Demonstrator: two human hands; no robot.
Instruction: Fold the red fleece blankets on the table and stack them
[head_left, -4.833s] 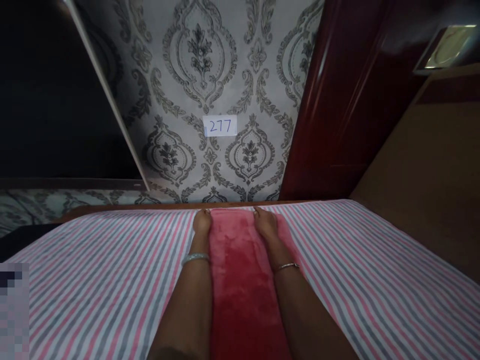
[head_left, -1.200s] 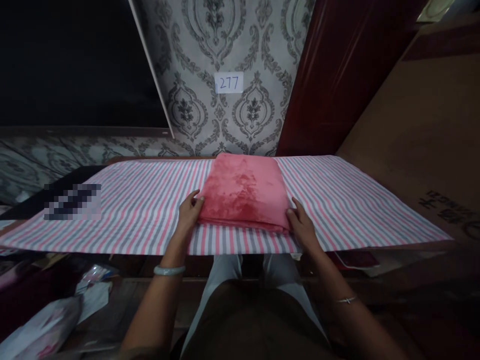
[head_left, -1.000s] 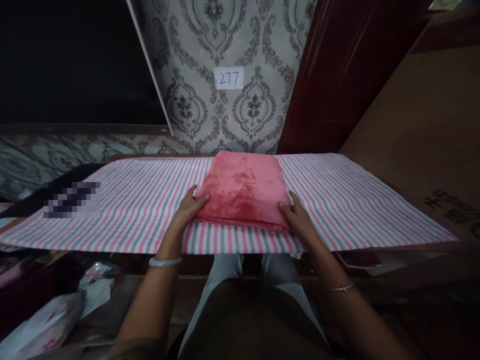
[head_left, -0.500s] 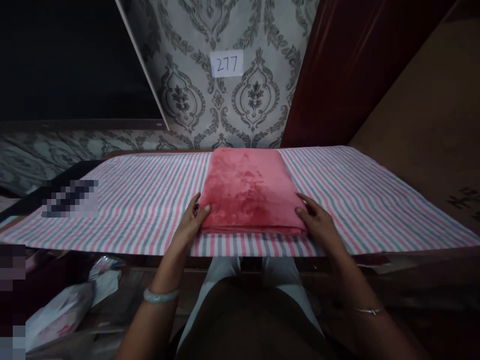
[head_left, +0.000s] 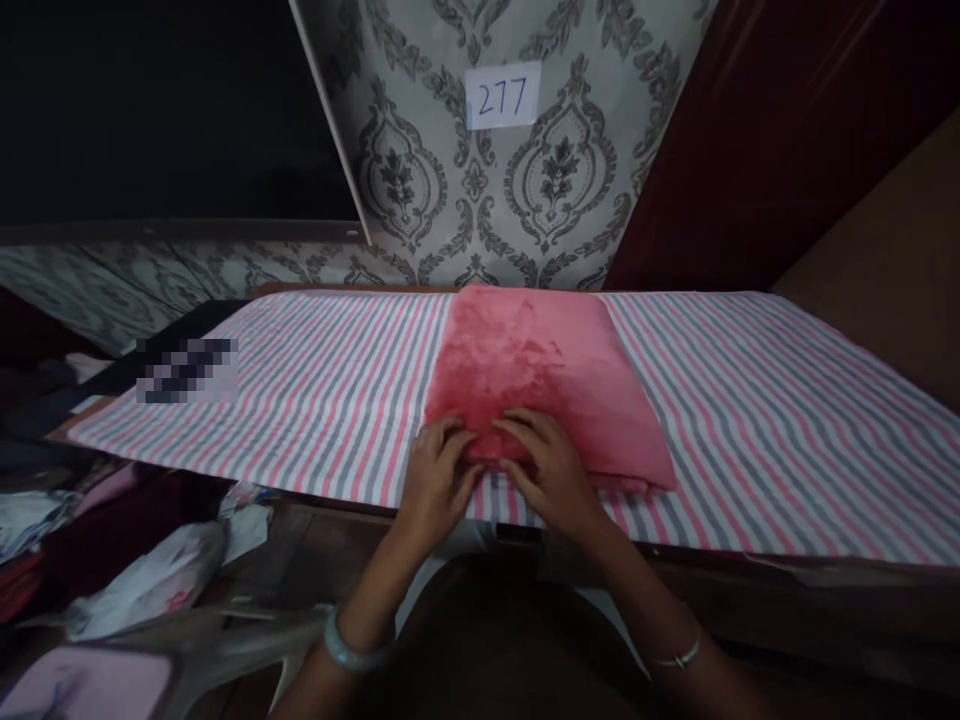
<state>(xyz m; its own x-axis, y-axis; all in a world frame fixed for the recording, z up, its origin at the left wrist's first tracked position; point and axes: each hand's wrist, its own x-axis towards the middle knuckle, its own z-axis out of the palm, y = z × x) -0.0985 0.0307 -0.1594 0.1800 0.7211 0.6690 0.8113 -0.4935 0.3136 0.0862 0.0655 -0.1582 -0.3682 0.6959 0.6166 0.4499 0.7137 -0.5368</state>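
Note:
A folded pink plush blanket [head_left: 540, 370] lies on the striped cloth, darker where its pile is brushed the other way. At its front left corner my left hand [head_left: 442, 470] has its fingers bent over the top and its thumb by the front edge. My right hand [head_left: 551, 470] grips the same front edge near the middle, fingers curled on top and thumb below. Little space separates the two thumbs. The blanket's front right corner lies free of both hands, its folded layers showing along the edge.
Pink, grey and white striped cloth [head_left: 322, 400] covers the table. A dark screen [head_left: 165, 110] stands at the back left, before patterned wallpaper bearing a paper marked 277 [head_left: 502, 95]. Bags [head_left: 161, 580] and a pink-topped seat [head_left: 90, 685] are below left. A brown panel [head_left: 877, 220] stands right.
Both hands have left the blanket's left and right sides and come together at its front edge, left of its middle. The view has shifted, and the blanket now sits slightly turned.

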